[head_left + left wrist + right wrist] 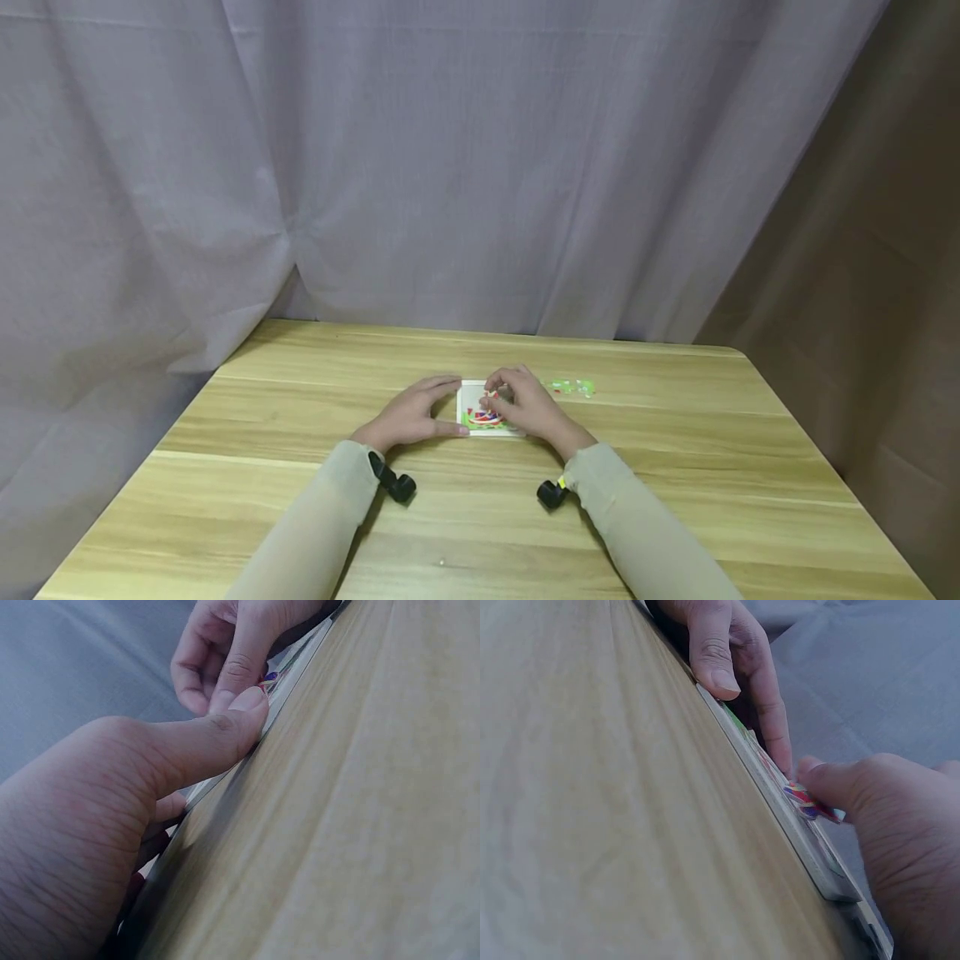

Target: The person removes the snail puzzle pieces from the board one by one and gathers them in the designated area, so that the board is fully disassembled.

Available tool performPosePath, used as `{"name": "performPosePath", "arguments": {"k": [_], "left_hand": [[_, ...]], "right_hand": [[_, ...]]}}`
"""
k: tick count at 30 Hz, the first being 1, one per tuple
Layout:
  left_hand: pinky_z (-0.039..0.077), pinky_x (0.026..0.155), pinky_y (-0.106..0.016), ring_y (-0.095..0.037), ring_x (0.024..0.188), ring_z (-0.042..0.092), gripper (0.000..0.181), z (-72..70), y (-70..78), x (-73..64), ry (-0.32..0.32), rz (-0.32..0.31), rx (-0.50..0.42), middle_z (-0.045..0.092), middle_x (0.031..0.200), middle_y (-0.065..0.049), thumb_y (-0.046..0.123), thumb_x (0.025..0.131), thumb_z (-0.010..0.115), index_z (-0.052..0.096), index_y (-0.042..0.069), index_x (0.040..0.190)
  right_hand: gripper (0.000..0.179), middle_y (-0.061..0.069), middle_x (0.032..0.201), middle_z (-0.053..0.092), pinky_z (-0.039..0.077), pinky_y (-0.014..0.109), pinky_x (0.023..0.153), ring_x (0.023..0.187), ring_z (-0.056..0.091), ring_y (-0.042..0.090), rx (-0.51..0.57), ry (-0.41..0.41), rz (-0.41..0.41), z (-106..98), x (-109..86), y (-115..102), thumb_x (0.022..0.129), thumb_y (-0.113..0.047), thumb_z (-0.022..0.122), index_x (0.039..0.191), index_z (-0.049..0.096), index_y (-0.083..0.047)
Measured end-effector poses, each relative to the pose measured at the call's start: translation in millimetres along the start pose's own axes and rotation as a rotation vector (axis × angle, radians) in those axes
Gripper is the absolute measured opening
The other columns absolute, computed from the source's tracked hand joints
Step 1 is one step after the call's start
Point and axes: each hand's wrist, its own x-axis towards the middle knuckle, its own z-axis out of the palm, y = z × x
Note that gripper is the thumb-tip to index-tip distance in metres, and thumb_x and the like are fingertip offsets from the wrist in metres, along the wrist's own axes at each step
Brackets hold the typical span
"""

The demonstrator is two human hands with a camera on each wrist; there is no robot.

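A small white-framed jigsaw puzzle tray (460, 407) lies flat on the wooden table, part of a colourful picture (486, 418) showing along its lower side. My left hand (408, 415) rests at the tray's left side, thumb on the near corner and straight fingers by the far corner. Over the tray, my right hand (528, 406) pinches a red, blue and white puzzle piece (808, 804) between thumb and fingers. In the right wrist view the piece tilts close above the tray's surface. The right hand covers the tray's right part in the head view.
Several loose green and multicoloured puzzle pieces (573, 387) lie on the table to the right of the tray. A grey curtain (480, 167) hangs behind the table's far edge. Black wrist cameras (402, 487) sit on both sleeves.
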Motion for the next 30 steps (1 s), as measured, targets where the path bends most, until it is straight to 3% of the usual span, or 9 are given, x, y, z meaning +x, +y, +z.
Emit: {"name": "performPosePath", "arguments": {"k": [5,12,30], "left_hand": [[0.026,0.120,-0.048,-0.022,0.147,0.032,0.099,0.5,-0.4,1.8,-0.005,-0.007,0.015,0.036,0.161,0.000,0.074,0.078,0.068,0.041,0.017,0.155],[0.026,0.119,-0.049,-0.021,0.146,0.032,0.099,0.4,-0.6,2.0,-0.003,-0.008,0.009,0.037,0.160,0.000,0.074,0.077,0.068,0.042,0.018,0.155],[0.027,0.119,-0.049,-0.022,0.146,0.032,0.100,0.8,-0.6,0.2,-0.004,-0.008,0.005,0.037,0.160,0.002,0.074,0.077,0.069,0.042,0.017,0.155]], "right_hand": [[0.019,-0.004,0.093,0.060,0.053,0.031,0.070,0.079,0.057,0.011,0.088,0.047,0.029,-0.3,0.3,-1.5,0.091,-0.029,0.077,0.106,0.071,-0.021],[0.016,-0.009,0.082,0.061,0.051,0.027,0.062,0.072,0.055,0.010,0.048,0.075,-0.010,0.7,0.5,0.9,0.091,-0.028,0.077,0.105,0.078,-0.020],[0.019,-0.017,0.078,0.068,0.050,0.026,0.055,0.064,0.056,0.008,0.092,0.059,0.008,0.5,0.1,-2.5,0.095,-0.030,0.072,0.107,0.078,-0.017]]}}
